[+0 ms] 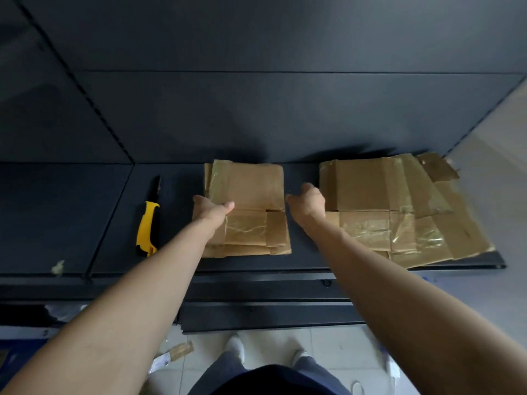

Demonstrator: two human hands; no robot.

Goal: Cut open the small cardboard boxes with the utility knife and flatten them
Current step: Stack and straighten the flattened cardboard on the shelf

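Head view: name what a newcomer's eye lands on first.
The yellow-handled utility knife lies on the dark shelf at left. Mid-shelf, the left hand grips a flattened box by its left edge, the right hand beside its right edge. A bigger pile of flattened, taped cardboard sits at right.

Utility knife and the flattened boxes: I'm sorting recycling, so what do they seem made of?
Utility knife: handle looks like smooth yellow-and-black moulded plastic. Flattened boxes: matte brown cardboard, creased along folds, probably corrugated; glossy clear tape strips glint on them.
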